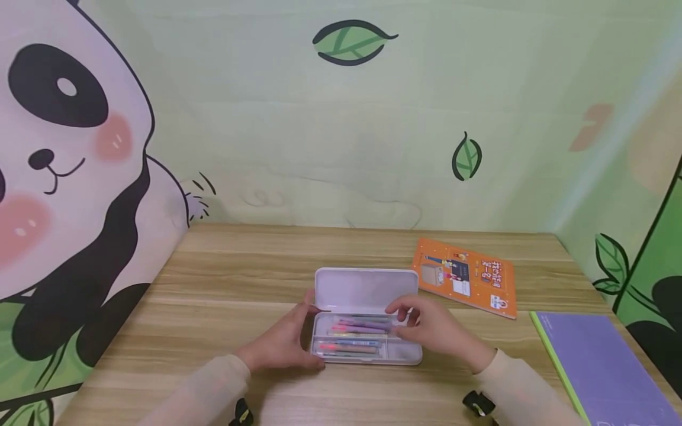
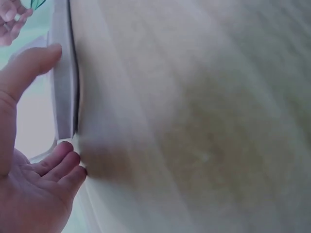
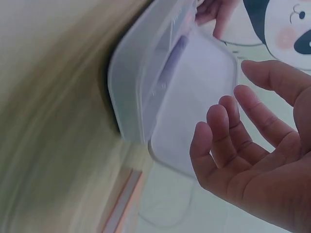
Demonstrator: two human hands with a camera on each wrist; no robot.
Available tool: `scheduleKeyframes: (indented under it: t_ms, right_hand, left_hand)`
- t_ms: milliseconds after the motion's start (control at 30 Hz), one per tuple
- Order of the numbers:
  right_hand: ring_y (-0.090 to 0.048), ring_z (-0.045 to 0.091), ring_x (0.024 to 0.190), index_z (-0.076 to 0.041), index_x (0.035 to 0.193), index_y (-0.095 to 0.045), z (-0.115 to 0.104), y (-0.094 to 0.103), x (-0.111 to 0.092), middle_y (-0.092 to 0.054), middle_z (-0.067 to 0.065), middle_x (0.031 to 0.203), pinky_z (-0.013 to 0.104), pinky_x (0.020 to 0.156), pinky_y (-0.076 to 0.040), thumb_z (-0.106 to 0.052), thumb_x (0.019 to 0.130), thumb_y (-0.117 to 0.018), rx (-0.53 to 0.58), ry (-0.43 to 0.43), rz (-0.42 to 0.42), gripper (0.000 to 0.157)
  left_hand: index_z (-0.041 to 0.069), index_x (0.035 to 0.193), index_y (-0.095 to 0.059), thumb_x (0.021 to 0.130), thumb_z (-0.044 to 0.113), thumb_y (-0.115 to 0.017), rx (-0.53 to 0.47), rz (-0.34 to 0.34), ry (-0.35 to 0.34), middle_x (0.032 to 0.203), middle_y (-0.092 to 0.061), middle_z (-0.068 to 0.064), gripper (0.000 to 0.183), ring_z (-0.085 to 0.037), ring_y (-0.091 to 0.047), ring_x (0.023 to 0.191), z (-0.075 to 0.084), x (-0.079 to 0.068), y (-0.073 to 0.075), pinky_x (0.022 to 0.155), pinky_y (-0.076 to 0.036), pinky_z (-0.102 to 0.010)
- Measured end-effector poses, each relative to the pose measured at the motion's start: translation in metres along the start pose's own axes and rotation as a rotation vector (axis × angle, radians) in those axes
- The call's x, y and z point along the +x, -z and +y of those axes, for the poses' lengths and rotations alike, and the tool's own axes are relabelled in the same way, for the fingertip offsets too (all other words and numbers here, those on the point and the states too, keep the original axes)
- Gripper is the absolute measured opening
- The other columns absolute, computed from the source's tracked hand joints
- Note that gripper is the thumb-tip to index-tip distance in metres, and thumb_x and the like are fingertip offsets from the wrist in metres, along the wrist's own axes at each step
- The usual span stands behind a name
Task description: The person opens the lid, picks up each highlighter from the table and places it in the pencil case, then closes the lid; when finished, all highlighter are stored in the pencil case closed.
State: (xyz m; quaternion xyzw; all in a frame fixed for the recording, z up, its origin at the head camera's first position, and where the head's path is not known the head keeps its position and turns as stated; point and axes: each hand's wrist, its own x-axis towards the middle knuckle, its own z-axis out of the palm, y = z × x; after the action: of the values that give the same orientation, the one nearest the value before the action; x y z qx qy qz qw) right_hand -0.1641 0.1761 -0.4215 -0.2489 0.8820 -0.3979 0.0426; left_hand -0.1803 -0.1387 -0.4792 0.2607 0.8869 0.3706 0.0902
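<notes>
A white pencil case (image 1: pixel 366 361) lies on the table with its lid (image 1: pixel 366 289) raised at the back. Several pens (image 1: pixel 362 327) fill its rear compartment, and more pens (image 1: pixel 348 348) lie in the front left one. My left hand (image 1: pixel 288 338) holds the case's left end, thumb at the front corner and fingers behind by the lid; in the left wrist view the thumb (image 2: pixel 41 60) rests on the side wall. Over the right part of the case hovers my right hand (image 1: pixel 428 325). Its fingers (image 3: pixel 218 126) are loosely bent with nothing between them.
An orange booklet (image 1: pixel 466 275) lies behind and right of the case, close to the lid. Farther right, a purple notebook (image 1: pixel 602 361) with a green spine sits along the table's right edge. A cloth printed with a panda (image 1: pixel 58 136) and leaves backs the wooden table (image 1: pixel 240 260).
</notes>
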Motion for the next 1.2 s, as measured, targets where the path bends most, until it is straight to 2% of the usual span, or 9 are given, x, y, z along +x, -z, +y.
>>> scheduleKeyframes:
  t_ms: [200, 433, 567, 667, 833, 1000, 1067, 1200]
  right_hand:
    - [-0.055, 0.014, 0.072, -0.008, 0.103, -0.068, 0.004, 0.016, -0.001, -0.061, 0.011, 0.089, 0.023, 0.062, -0.049, -0.017, 0.078, -0.078, -0.006, -0.094, 0.076, 0.028]
    - [-0.058, 0.015, 0.077, -0.011, 0.092, -0.069, 0.011, 0.029, 0.008, -0.062, 0.001, 0.083, 0.026, 0.07, -0.049, -0.026, 0.081, -0.076, -0.09, -0.128, 0.228, 0.02]
    - [-0.059, 0.018, 0.085, -0.013, 0.094, -0.067, 0.016, 0.033, 0.017, -0.064, 0.003, 0.091, 0.031, 0.075, -0.05, -0.032, 0.084, -0.073, -0.114, -0.183, 0.275, 0.023]
    - [-0.06, 0.022, 0.089, -0.01, 0.102, -0.066, 0.017, 0.034, 0.024, -0.063, 0.007, 0.098, 0.032, 0.076, -0.05, -0.037, 0.085, -0.071, -0.106, -0.24, 0.287, 0.032]
    - [-0.06, 0.026, 0.096, -0.007, 0.112, -0.063, 0.019, 0.035, 0.037, -0.062, 0.013, 0.107, 0.03, 0.072, -0.05, -0.04, 0.088, -0.066, -0.012, -0.338, 0.295, 0.041]
    - [-0.058, 0.025, 0.097, -0.004, 0.116, -0.061, 0.024, 0.03, 0.047, -0.059, 0.015, 0.115, 0.037, 0.077, -0.056, -0.038, 0.092, -0.06, 0.189, -0.438, 0.271, 0.041]
    - [-0.058, 0.023, 0.094, -0.003, 0.117, -0.061, 0.026, 0.027, 0.051, -0.059, 0.016, 0.115, 0.037, 0.077, -0.057, -0.036, 0.094, -0.058, 0.279, -0.46, 0.269, 0.04]
    - [-0.057, 0.017, 0.087, -0.001, 0.11, -0.065, 0.03, 0.02, 0.054, -0.063, 0.014, 0.109, 0.03, 0.07, -0.055, -0.031, 0.095, -0.058, 0.322, -0.466, 0.3, 0.035]
  left_hand:
    - [-0.002, 0.153, 0.001, 0.059, 0.038, -0.089, -0.027, 0.006, 0.096, 0.136, -0.05, -0.017, 0.137, -0.031, -0.045, 0.128, 0.004, 0.002, 0.011, 0.114, -0.029, -0.05]
    - [0.002, 0.155, -0.006, 0.066, 0.045, -0.084, -0.084, 0.002, 0.234, 0.145, -0.045, -0.021, 0.126, -0.036, -0.042, 0.134, 0.011, 0.012, 0.026, 0.11, -0.033, -0.054]
    - [0.003, 0.155, -0.01, 0.07, 0.047, -0.08, -0.146, 0.035, 0.288, 0.148, -0.04, -0.023, 0.119, -0.039, -0.041, 0.135, 0.013, 0.022, 0.032, 0.109, -0.034, -0.055]
    - [0.003, 0.154, -0.015, 0.074, 0.048, -0.077, -0.214, 0.07, 0.308, 0.148, -0.039, -0.024, 0.111, -0.04, -0.039, 0.135, 0.015, 0.033, 0.036, 0.108, -0.035, -0.055]
    - [0.002, 0.151, -0.025, 0.083, 0.045, -0.068, -0.348, 0.118, 0.323, 0.145, -0.042, -0.023, 0.091, -0.037, -0.041, 0.134, 0.016, 0.052, 0.041, 0.108, -0.037, -0.052]
    - [0.005, 0.143, -0.043, 0.091, 0.047, -0.057, -0.43, 0.165, 0.316, 0.141, -0.05, -0.018, 0.069, -0.034, -0.046, 0.131, 0.019, 0.066, 0.039, 0.107, -0.038, -0.051]
    - [0.006, 0.138, -0.05, 0.093, 0.048, -0.054, -0.449, 0.193, 0.315, 0.139, -0.053, -0.016, 0.062, -0.033, -0.048, 0.129, 0.022, 0.07, 0.037, 0.107, -0.038, -0.05]
    - [0.007, 0.129, -0.06, 0.095, 0.044, -0.053, -0.47, 0.245, 0.334, 0.129, -0.061, -0.013, 0.05, -0.028, -0.056, 0.117, 0.029, 0.075, 0.03, 0.099, -0.046, -0.046]
